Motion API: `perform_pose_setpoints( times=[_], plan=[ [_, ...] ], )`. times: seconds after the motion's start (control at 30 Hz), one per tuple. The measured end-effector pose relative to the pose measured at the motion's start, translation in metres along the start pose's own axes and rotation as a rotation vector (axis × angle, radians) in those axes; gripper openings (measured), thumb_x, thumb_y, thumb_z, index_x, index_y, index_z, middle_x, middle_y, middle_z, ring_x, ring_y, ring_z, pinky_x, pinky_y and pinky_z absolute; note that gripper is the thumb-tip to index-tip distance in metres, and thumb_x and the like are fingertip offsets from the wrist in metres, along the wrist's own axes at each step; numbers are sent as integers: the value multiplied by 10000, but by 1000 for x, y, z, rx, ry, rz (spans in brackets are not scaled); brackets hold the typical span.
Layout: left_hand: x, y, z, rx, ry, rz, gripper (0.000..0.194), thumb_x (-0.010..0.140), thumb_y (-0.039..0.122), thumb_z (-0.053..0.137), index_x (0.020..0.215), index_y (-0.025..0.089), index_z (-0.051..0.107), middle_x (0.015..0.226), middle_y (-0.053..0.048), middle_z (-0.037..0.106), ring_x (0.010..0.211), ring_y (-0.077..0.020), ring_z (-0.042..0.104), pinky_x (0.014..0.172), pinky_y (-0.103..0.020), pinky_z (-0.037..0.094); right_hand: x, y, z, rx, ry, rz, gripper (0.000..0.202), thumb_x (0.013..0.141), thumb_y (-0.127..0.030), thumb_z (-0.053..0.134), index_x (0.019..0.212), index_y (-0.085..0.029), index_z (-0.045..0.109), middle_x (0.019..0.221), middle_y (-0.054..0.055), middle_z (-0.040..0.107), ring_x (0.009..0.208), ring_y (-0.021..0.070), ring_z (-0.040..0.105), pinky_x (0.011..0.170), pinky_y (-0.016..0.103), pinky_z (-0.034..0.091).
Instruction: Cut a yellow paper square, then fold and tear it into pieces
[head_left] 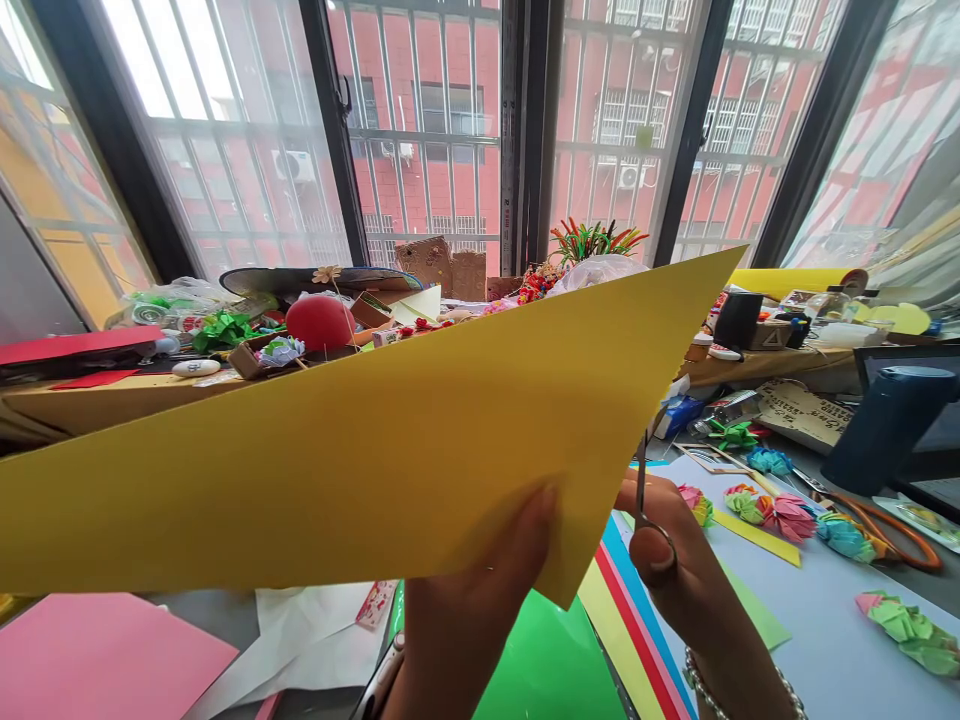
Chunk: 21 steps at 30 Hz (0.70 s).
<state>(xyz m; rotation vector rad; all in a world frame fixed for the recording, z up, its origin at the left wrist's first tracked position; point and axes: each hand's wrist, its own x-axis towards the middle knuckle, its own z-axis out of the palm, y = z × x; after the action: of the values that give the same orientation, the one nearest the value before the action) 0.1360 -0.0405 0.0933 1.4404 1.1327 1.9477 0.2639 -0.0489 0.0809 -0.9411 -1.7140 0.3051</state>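
Note:
A large sheet of yellow paper (360, 450) spans the middle of the head view, tilted up to the right. My left hand (487, 600) grips its lower edge, with the thumb on the near face and the other fingers hidden behind. At the right edge of the sheet, my right hand (667, 560) is closed on a pair of scissors (641, 480), the thumb through one ring. The blades are against the paper's right side, partly hidden by it; a slightly jagged edge shows above them.
Pink paper (112, 660) and crumpled white paper (307, 640) lie at lower left. A green sheet (559, 665) is below my hands. Folded paper flowers (787, 515), orange-handled scissors (892, 530) and a dark blue bottle (892, 430) occupy the right. A cluttered shelf (142, 405) runs under the windows.

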Motion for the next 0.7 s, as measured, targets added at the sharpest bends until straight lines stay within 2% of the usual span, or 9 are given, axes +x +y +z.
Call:
perform_pose_setpoints(
  times=[0.13, 0.33, 0.5, 0.7],
  plan=[
    [0, 0, 0, -20, -17, 14, 123, 584, 275, 681, 694, 245, 634, 735, 16, 682, 761, -202, 638, 728, -308, 542, -1, -1, 0, 6, -3, 9, 511, 767, -627, 260, 540, -215, 462, 557, -3, 497, 518, 153, 474, 489, 255, 369],
    [-1, -1, 0, 75, 63, 2, 224, 531, 337, 701, 710, 221, 634, 756, -5, 676, 783, -229, 626, 751, -341, 526, 0, -1, 1, 37, 36, -15, 506, 763, -622, 293, 525, -211, 466, 546, -9, 499, 503, 146, 467, 475, 243, 356],
    [-2, -2, -1, 78, 32, -13, 197, 557, 340, 684, 726, 259, 622, 780, -2, 672, 801, -245, 623, 770, -390, 521, 0, 1, 1, 42, 45, 11, 518, 751, -636, 290, 504, -209, 449, 524, -15, 469, 485, 143, 442, 465, 242, 334],
    [-1, -5, 1, 27, -3, 74, 183, 593, 290, 675, 765, 258, 620, 766, 9, 681, 796, -236, 638, 750, -371, 549, 1, 0, 0, 35, -10, 60, 549, 768, -628, 260, 502, -200, 479, 582, 3, 522, 549, 156, 475, 527, 258, 343]
  ],
)
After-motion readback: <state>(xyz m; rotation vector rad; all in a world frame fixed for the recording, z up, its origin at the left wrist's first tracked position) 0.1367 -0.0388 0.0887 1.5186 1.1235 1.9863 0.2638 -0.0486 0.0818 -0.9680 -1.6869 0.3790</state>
